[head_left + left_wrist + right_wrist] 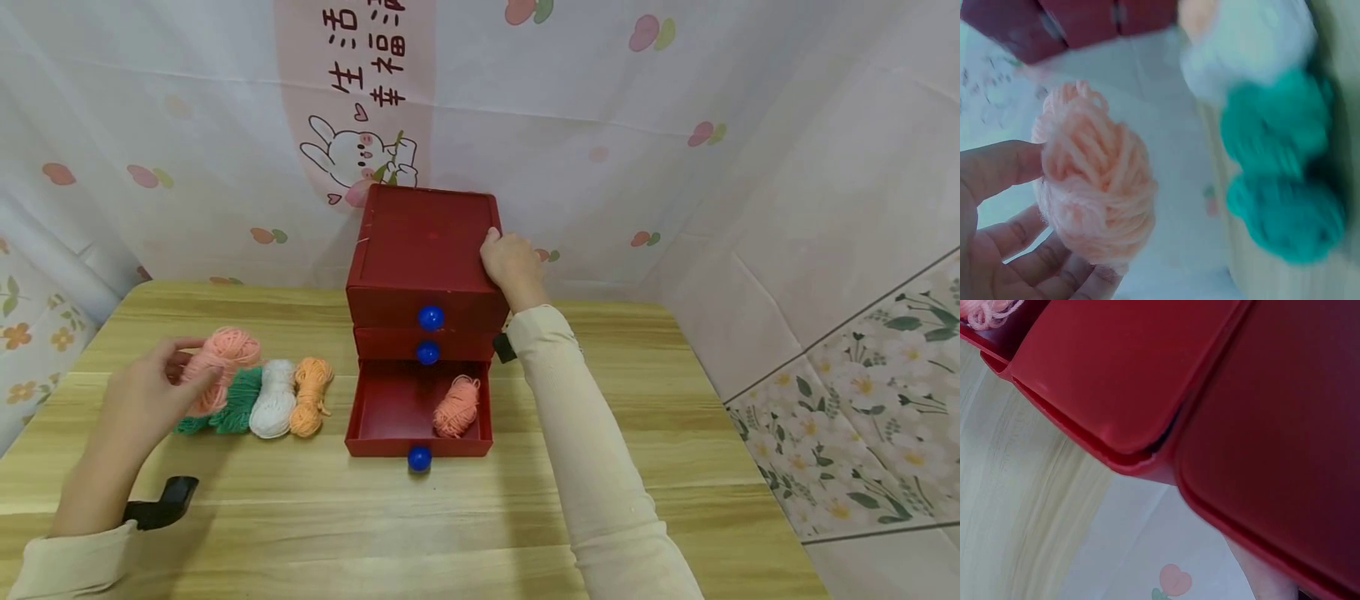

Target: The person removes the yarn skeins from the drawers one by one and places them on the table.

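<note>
My left hand point(146, 396) holds a pink yarn skein point(228, 354) in the air, pinched between thumb and fingers; in the left wrist view the skein point(1097, 181) shows its wound strands. Below and beside it on the table lie green yarn skeins point(238, 404), a white skein point(273, 400) and an orange skein point(310, 398). A red drawer cabinet point(427, 242) stands at the middle, its bottom drawer point(382, 412) pulled out with another pink skein point(456, 408) inside at the right. My right hand point(516, 265) grips the cabinet's upper right edge; some fingers are hidden behind its side.
Blue round knobs point(431, 317) sit on the drawer fronts; the upper two drawers are closed. A patterned curtain point(570, 150) hangs behind the wooden table point(622, 400). Floral tiles point(862, 392) line the right side.
</note>
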Demonstrator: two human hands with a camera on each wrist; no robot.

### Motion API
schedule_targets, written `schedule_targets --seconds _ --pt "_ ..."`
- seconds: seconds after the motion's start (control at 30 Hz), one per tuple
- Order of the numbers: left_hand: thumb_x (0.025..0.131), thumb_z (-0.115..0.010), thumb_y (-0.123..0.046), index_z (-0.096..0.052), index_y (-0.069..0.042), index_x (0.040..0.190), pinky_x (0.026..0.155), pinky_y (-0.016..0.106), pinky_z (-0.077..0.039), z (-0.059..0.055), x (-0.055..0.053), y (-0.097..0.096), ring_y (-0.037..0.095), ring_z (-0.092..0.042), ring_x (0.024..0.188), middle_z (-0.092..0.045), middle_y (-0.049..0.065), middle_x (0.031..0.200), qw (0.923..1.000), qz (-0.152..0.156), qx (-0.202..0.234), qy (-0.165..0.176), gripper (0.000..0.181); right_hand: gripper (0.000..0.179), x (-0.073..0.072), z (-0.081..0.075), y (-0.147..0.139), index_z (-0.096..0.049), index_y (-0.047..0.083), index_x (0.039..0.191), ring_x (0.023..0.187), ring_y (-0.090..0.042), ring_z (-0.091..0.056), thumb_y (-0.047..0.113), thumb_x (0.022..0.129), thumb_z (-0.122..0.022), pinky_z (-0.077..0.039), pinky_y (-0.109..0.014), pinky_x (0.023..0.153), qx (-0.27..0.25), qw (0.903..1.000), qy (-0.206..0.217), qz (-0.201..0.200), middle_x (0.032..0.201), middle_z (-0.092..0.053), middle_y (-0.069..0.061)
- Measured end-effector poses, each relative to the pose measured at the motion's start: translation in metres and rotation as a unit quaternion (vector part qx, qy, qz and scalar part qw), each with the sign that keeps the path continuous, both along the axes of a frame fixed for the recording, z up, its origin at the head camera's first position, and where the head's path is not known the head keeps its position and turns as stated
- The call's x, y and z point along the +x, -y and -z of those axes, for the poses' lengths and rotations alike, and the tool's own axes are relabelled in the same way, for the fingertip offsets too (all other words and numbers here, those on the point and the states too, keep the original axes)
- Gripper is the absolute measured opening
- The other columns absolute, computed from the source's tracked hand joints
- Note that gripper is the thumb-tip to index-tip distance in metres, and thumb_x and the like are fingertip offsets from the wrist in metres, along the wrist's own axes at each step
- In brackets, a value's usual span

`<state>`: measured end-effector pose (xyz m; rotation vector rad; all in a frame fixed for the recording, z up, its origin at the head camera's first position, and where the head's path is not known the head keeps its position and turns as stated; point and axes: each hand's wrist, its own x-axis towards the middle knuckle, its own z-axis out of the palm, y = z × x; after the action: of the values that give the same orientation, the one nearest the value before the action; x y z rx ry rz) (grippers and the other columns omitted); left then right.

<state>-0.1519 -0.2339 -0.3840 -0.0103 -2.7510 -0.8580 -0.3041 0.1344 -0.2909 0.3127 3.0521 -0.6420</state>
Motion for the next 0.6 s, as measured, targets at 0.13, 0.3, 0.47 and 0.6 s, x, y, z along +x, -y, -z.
schedule_targets --seconds 0.13,0.3,0.47,0.6 --pt "0.090 -0.060 -0.025 -0.050 0.009 0.122 0.055 0.027 -0.038 0.005 -0.003 0.023 0.043 -0.058 0.083 -0.060 0.034 0.103 0.9995 -0.022 -0.017 0.018 0.047 0.058 -0.001 -0.001 -0.001 -0.057 -0.001 0.118 0.096 -0.032 -0.059 0.040 0.100 -0.021 -0.047 -0.042 0.085 0.003 1.0000 0.002 -0.001 0.116 -0.060 -0.018" --pt "0.090 -0.059 -0.026 -0.049 0.012 0.120 0.051 0.023 -0.037 0.013 -0.007 0.045 0.047 -0.057 0.084 -0.058 0.036 0.104 0.9985 -0.041 -0.025 0.024 0.049 0.058 -0.001 -0.002 -0.001 -0.057 -0.001 0.118 0.096 -0.032 -0.059 0.041 0.100 -0.020 -0.047 -0.043 0.085 -0.003 1.0000 0.005 0.003 0.116 -0.061 -0.017" --pt "0.093 -0.054 -0.034 -0.045 0.013 0.123 0.051 0.030 -0.042 0.023 -0.009 0.063 0.050 -0.054 0.090 -0.054 0.039 0.108 0.9961 -0.062 -0.018 0.061 0.057 0.059 -0.001 -0.002 -0.001 -0.057 0.000 0.119 0.095 -0.031 -0.058 0.042 0.100 -0.020 -0.048 -0.042 0.083 -0.005 0.9999 0.008 0.004 0.116 -0.060 -0.017" --pt "0.094 -0.052 -0.034 -0.044 0.016 0.121 0.053 0.039 -0.045 0.032 -0.011 0.074 0.053 -0.053 0.089 -0.052 0.041 0.109 0.9934 -0.069 -0.023 0.089 0.057 0.059 0.000 -0.002 -0.001 -0.057 -0.001 0.119 0.097 -0.032 -0.059 0.041 0.100 -0.019 -0.047 -0.043 0.086 0.001 1.0000 0.007 -0.002 0.117 -0.060 -0.018"
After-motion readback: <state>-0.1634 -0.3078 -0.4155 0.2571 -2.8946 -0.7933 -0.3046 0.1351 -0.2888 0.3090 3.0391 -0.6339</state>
